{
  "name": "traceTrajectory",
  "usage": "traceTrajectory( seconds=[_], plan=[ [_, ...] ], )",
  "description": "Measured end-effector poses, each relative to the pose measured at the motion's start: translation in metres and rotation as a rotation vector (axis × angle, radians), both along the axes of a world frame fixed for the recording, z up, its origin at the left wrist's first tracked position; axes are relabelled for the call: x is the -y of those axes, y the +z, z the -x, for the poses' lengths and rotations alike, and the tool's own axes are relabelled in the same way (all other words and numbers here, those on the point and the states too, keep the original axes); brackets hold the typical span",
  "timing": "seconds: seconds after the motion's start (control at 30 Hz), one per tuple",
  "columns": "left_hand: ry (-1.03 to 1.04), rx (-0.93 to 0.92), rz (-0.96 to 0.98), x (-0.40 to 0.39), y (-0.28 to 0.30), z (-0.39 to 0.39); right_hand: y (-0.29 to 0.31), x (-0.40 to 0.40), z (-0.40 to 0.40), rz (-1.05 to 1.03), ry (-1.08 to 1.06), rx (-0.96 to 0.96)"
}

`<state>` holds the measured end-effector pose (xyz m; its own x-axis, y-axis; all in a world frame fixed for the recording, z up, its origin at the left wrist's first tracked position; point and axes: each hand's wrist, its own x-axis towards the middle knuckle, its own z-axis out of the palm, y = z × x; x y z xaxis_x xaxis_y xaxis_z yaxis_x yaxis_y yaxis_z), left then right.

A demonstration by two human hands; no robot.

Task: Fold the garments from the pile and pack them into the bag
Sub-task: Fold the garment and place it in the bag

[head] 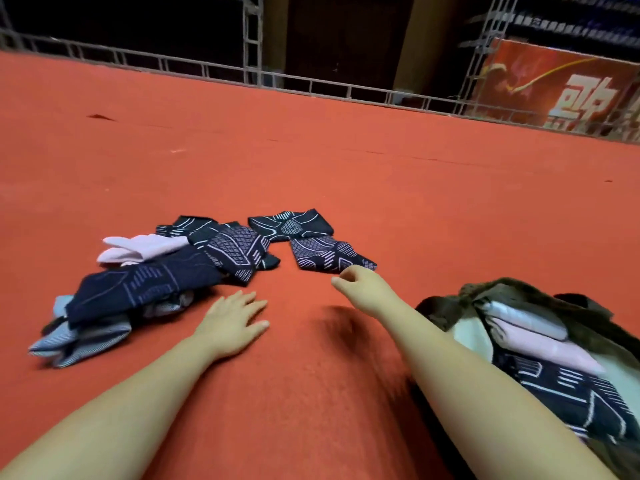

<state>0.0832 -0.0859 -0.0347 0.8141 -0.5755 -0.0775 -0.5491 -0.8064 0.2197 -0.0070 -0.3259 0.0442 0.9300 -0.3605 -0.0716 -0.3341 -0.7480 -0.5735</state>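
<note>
A loose pile of garments (pixel 145 289), dark navy patterned, pale pink and blue striped, lies on the red carpet at the left. Two folded navy patterned pieces lie in the middle, one farther (pixel 291 225) and one nearer (pixel 329 258). My left hand (pixel 232 323) rests flat on the carpet just right of the pile, fingers spread. My right hand (pixel 356 284) hovers at the near edge of the nearer folded piece, fingers loosely curled, with nothing visibly in it. At the right, an open dark brown bag (pixel 519 292) holds folded pink, pale and navy patterned garments.
Red carpet (pixel 311 150) stretches far ahead and to both sides. A metal truss railing (pixel 346 88) runs along its far edge, with a red banner (pixel 561 84) behind it at the upper right. Beyond the railing it is dark.
</note>
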Motion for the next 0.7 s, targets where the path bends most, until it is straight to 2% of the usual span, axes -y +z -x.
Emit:
traceTrajectory(
  seconds=[0.13,0.23,0.37,0.47,0.6,0.7],
  plan=[
    [-0.062,0.034,-0.039,-0.003,-0.008,0.000,-0.033,0.017,-0.044,-0.090,-0.277,0.187],
    [-0.065,0.018,-0.018,-0.003,-0.006,-0.001,-0.048,0.040,-0.063,-0.054,-0.426,0.168],
    [-0.042,0.005,0.038,-0.005,-0.007,-0.005,-0.071,0.039,-0.077,0.030,-0.407,0.062],
    [-0.020,0.003,0.082,-0.008,-0.009,-0.007,-0.080,0.007,-0.075,0.050,-0.381,0.151],
    [0.015,-0.034,0.170,-0.010,-0.007,-0.008,-0.081,-0.034,-0.044,-0.124,-0.227,0.344],
    [0.080,-0.098,0.376,-0.014,-0.005,-0.006,-0.075,-0.065,-0.003,-0.348,-0.118,0.412]
  ],
)
